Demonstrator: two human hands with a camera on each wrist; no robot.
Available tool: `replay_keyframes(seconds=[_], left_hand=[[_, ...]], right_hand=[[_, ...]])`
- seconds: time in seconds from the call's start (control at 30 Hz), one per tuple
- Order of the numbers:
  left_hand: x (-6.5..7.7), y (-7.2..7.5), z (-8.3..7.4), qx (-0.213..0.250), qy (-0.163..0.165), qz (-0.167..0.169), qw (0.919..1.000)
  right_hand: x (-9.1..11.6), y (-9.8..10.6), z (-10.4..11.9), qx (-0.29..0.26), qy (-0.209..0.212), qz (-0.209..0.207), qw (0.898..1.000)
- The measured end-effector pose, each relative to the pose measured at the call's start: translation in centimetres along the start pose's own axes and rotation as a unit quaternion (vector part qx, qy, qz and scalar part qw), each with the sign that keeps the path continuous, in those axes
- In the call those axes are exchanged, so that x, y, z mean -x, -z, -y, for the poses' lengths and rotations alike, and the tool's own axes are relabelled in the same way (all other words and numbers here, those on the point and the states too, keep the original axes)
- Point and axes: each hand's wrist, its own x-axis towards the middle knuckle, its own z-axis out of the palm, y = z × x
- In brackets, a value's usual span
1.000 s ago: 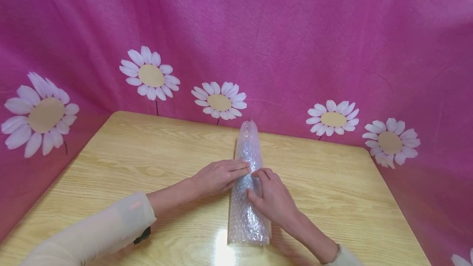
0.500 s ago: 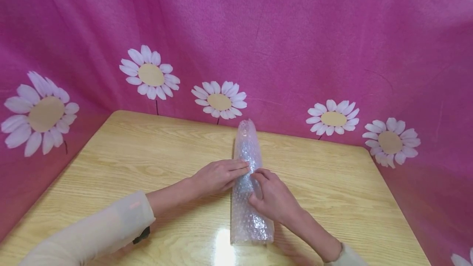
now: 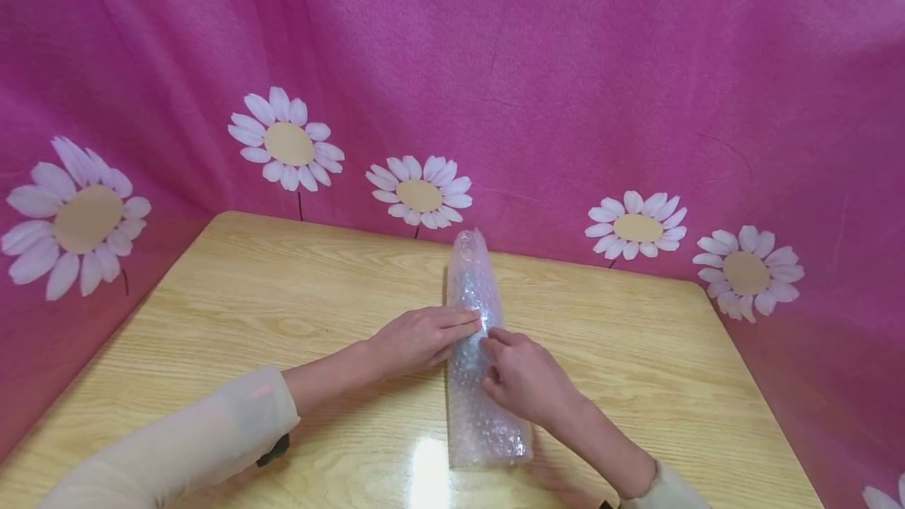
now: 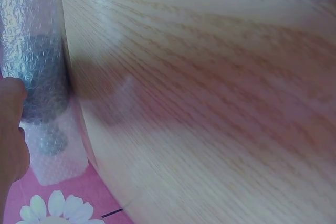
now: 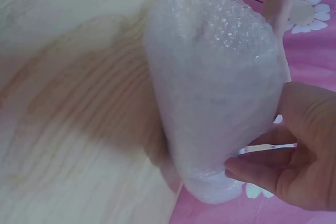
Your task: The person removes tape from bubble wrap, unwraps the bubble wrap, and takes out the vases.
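Observation:
A long roll of clear bubble wrap [image 3: 488,434] lies lengthwise on the wooden table, its far end near the back edge. Through the plastic in the left wrist view, a dark, thick shape [image 4: 44,80] with a narrower end shows; its kind is unclear. My left hand [image 3: 420,336] rests on the roll from the left, fingers stretched across its top. From the right, my right hand [image 3: 530,379] pinches the wrap with curled fingers, close to the left fingertips. In the right wrist view, the thumb and fingers stand at the edge of the bubble wrap [image 5: 215,87].
The wooden table [image 3: 283,281] extends to both sides of the roll. A pink cloth [image 3: 523,85] printed with white daisies hangs behind the table and along its sides. Glare marks the table's near part.
The roll's near end has shifted slightly to the right. My right hand has moved a little right and towards me, its fingers curling more. The left hand stays almost still.

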Motion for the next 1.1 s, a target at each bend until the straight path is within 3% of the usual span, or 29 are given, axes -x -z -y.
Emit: replay_keyframes(seconds=[0.3, 0.4, 0.67, 1.1], left_hand=[[-0.1, 0.0, 0.1, -0.003, 0.002, 0.001, 1.0], [-0.1, 0.0, 0.1, -0.004, 0.001, 0.002, 1.0], [-0.1, 0.0, 0.1, -0.012, -0.002, -0.004, 0.9999], [-0.2, -0.3, 0.1, -0.006, -0.002, -0.012, 0.9999]], right_hand=[[-0.2, 0.7, 0.3, 0.029, 0.011, 0.052, 0.998], [-0.2, 0.5, 0.4, 0.051, 0.019, 0.035, 0.998], [0.1, -0.3, 0.4, 0.102, 0.074, -0.055, 0.99], [0.4, -0.8, -0.1, 0.09, 0.078, -0.072, 0.99]])
